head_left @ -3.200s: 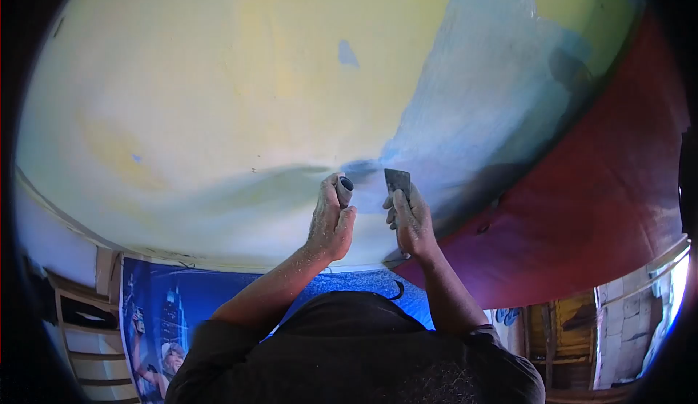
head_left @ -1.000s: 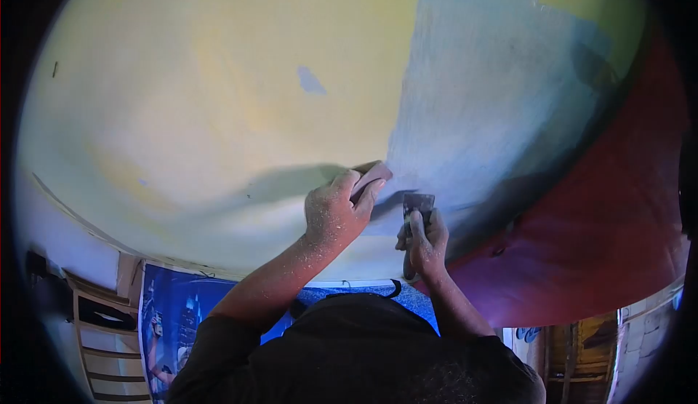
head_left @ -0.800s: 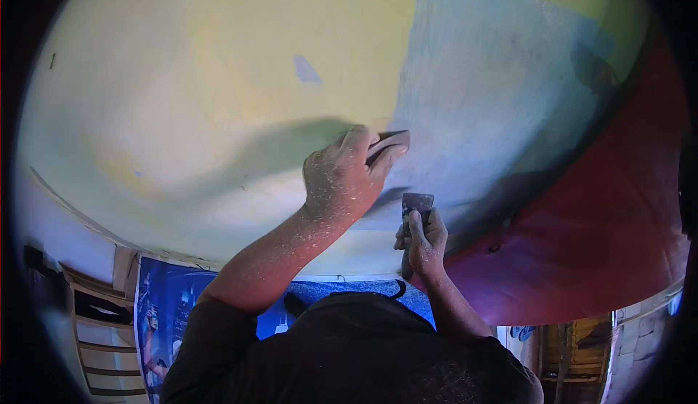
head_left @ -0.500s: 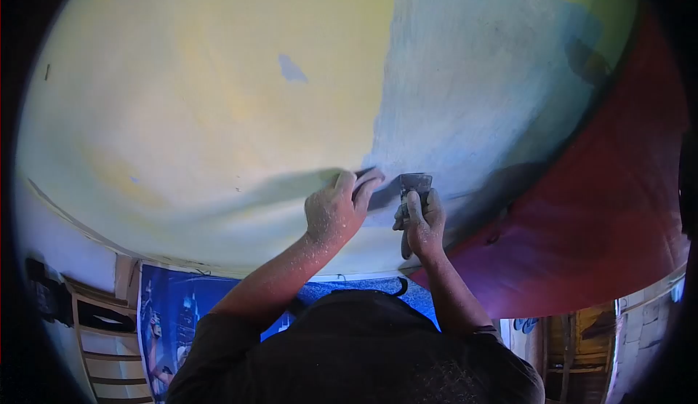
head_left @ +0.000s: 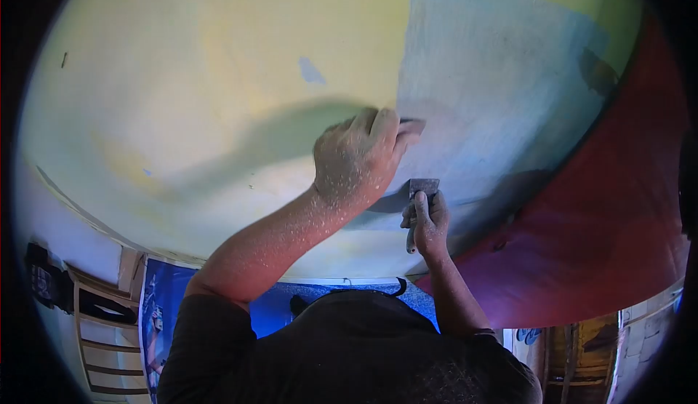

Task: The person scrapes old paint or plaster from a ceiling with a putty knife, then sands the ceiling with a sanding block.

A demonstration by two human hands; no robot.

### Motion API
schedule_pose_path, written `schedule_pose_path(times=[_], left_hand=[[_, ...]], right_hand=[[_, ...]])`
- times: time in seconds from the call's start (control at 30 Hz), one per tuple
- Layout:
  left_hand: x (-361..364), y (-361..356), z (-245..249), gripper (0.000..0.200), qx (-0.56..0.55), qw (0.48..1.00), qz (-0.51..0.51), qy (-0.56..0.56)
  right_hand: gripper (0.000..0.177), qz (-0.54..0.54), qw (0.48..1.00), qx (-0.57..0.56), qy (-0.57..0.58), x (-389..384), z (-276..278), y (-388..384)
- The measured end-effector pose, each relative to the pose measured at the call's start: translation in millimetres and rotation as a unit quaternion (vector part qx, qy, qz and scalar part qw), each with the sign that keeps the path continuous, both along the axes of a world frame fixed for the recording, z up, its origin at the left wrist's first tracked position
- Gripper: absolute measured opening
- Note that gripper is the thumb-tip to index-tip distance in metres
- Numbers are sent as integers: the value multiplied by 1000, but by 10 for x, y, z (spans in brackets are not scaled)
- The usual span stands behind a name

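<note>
While the left hand (head_left: 356,149) is lifted to about the middle of the view, its fingers are curled together and pinch a brownish folded pad (head_left: 414,125), which juts out past the fingertips to the right. That pad lies at the line where the pale yellow part of a large painted surface (head_left: 291,26) meets a broad bluish-grey area (head_left: 480,77), and it appears to be held against the surface just inside the bluish side. The back of this hand faces the camera, and white specks of dust cover it and run down the left forearm (head_left: 269,251). Lower and a little to the right, the right hand (head_left: 431,224) is closed around a scraper (head_left: 424,184), with the thumb laid along its front and the flat blade pointing up; whether the blade touches the surface cannot be told. Shadows spread over the surface to the left of both hands. A small blue-grey patch (head_left: 311,71) shows on the yellow part, above and left of the left hand. To the right hangs a dark red sheet (head_left: 582,237). Below the surface are a blue printed sheet (head_left: 273,306), partly hidden behind the person's dark shirt (head_left: 349,353), and a wooden rack (head_left: 113,346) at the lower left.
</note>
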State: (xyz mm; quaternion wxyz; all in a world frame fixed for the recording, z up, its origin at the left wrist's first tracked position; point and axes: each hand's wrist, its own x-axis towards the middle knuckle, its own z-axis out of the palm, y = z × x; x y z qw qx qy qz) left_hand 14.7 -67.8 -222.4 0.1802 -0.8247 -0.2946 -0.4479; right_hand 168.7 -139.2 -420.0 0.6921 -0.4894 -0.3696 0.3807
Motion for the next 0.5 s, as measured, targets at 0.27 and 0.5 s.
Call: schedule_pose_path(times=[0.27, 0.5], left_hand=[[24, 154, -164, 52, -48, 995, 25, -85], [-176, 150, -1200, 51, -169, 978, 74, -96]], right_hand=[[30, 24, 999, -30, 18, 46, -18, -32], [32, 36, 997, -63, 4, 118, -103, -26]])
